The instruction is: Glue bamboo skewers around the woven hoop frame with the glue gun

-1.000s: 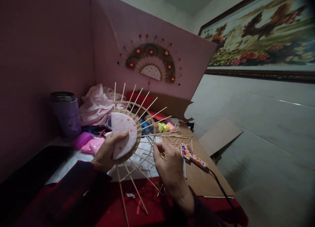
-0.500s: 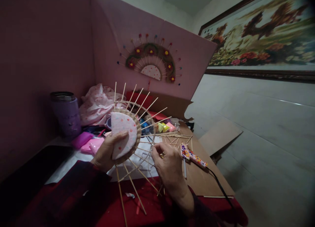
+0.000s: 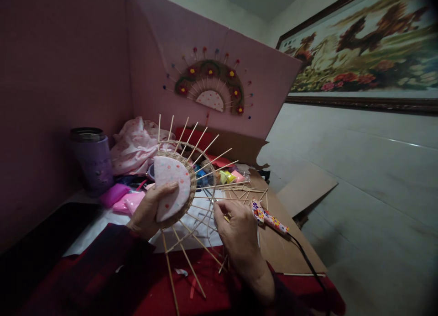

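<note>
My left hand (image 3: pixel 148 209) is closed on a half-round craft piece (image 3: pixel 173 183), with the thumb pressed over its pale fabric front with small red dots. A braided twine band (image 3: pixel 194 181) edges the curve, and thin wooden sticks (image 3: pixel 201 135) fan out from it. Farther out, a thin strand of twine (image 3: pixel 205 156) crosses the sticks in an arc. At the right side of that arc, my right hand (image 3: pixel 237 234) pinches the twine between thumb and forefinger. Its other fingers are curled, and the fingertips partly hide the strand.
A flower-patterned glue gun (image 3: pixel 270 218) with a black cord lies on cardboard (image 3: pixel 290 252), by loose sticks (image 3: pixel 249 190). A purple tumbler (image 3: pixel 91 160), crumpled pink cloth (image 3: pixel 135 144) and pink packets (image 3: pixel 128 202) stand left. A finished fan-shaped piece (image 3: pixel 210 85) hangs on the pink board behind.
My right hand has shifted slightly to the right, still pinching the twine. The craft piece in my left hand has barely moved.
</note>
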The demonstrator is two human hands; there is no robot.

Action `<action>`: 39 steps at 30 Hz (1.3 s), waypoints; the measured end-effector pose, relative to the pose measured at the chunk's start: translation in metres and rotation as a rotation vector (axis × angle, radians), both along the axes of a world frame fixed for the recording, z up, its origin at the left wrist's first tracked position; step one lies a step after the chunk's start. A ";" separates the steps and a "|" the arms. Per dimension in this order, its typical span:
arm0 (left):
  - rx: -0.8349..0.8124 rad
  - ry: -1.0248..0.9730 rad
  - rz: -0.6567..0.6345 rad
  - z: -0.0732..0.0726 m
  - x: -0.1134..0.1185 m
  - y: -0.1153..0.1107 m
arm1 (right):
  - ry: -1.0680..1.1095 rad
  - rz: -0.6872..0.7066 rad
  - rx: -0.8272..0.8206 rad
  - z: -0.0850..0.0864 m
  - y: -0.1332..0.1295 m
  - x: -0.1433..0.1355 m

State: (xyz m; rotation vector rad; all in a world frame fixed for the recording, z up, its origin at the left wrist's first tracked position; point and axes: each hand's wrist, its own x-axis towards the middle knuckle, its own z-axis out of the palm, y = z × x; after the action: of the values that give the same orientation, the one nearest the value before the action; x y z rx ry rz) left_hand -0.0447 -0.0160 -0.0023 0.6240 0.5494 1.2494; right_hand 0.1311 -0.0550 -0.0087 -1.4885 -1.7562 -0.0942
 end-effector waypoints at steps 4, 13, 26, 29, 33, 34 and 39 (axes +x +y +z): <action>0.034 0.005 0.014 -0.001 0.000 0.000 | -0.023 0.022 0.128 -0.002 -0.005 0.003; 0.067 0.062 -0.002 -0.007 -0.003 0.003 | -0.133 0.115 0.166 -0.002 -0.010 0.001; 0.076 0.050 -0.021 -0.005 -0.003 0.004 | -0.164 0.108 0.158 -0.003 -0.011 0.001; 0.066 0.042 -0.022 -0.006 -0.003 0.004 | -0.155 0.101 0.173 -0.004 -0.011 0.003; 0.054 0.033 -0.011 -0.006 -0.003 0.004 | -0.156 0.085 0.176 -0.005 -0.011 0.004; 0.058 0.040 -0.013 -0.007 -0.003 0.004 | -0.152 0.087 0.177 -0.005 -0.011 0.005; 0.068 0.054 -0.015 -0.007 -0.004 0.004 | -0.139 0.085 0.178 -0.006 -0.011 0.004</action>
State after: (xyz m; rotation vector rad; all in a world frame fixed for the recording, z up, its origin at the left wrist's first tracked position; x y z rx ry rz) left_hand -0.0492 -0.0117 -0.0096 0.7194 0.5475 1.2439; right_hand 0.1350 -0.0661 -0.0142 -1.3044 -1.8668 -0.3091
